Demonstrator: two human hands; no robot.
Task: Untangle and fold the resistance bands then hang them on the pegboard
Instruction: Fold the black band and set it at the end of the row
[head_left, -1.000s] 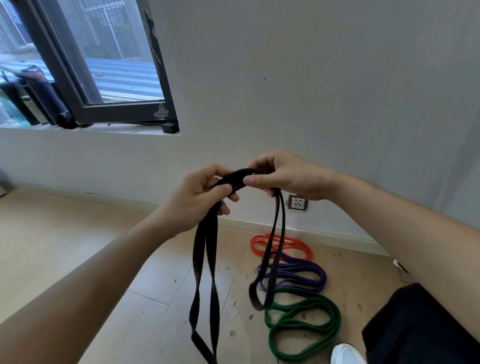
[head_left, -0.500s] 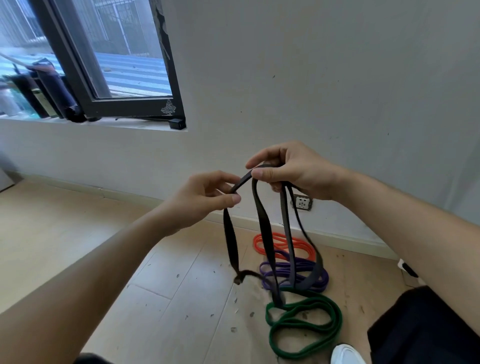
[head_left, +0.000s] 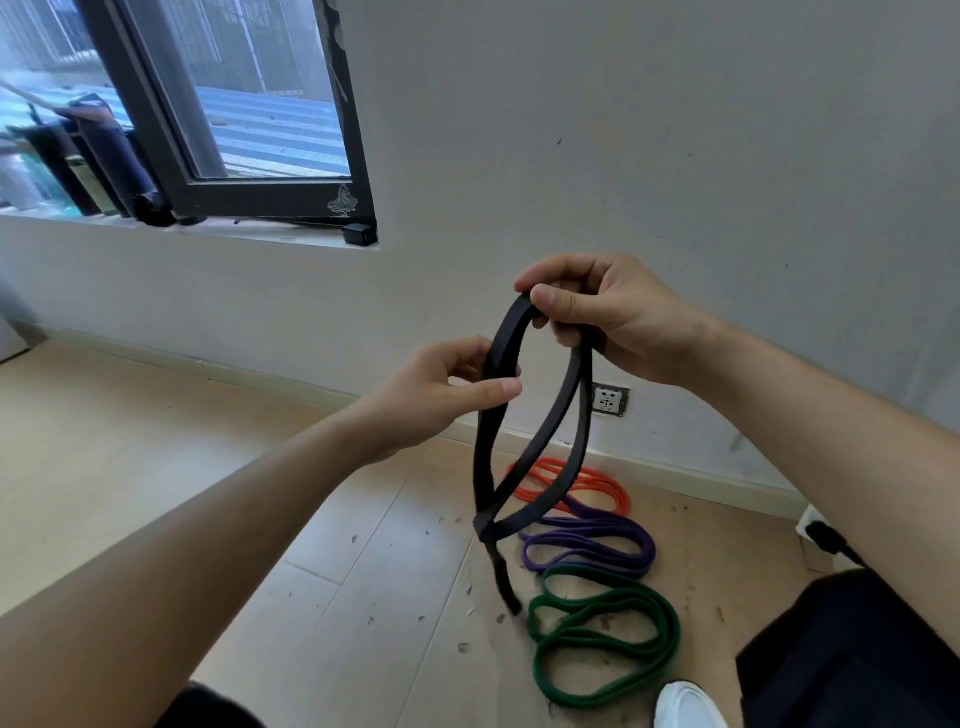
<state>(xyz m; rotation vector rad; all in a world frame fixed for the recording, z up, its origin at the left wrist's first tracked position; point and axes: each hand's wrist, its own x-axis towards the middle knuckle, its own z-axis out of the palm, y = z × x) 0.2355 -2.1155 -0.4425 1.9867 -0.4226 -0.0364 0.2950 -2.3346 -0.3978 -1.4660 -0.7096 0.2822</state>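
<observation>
A plain black resistance band (head_left: 535, 415) is seen at the centre of the frame. Low and right of centre, three bands are laid on the floor: an orange band (head_left: 597, 486) farthest up, a purple band (head_left: 597, 540) below it, and a dark green band (head_left: 608, 639) lowest. The floor (head_left: 156, 467) is shown in pale beige wood-look planks, speckled with small dark flecks. The wall (head_left: 623, 130) is painted off-white. A black window frame (head_left: 270, 200) is seen at upper left, a white socket (head_left: 610, 400) right of centre, a white shoe (head_left: 685, 706) at the bottom edge.

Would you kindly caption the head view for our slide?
Both hands, left hand and right hand, fold a black band above three floor bands.
</observation>
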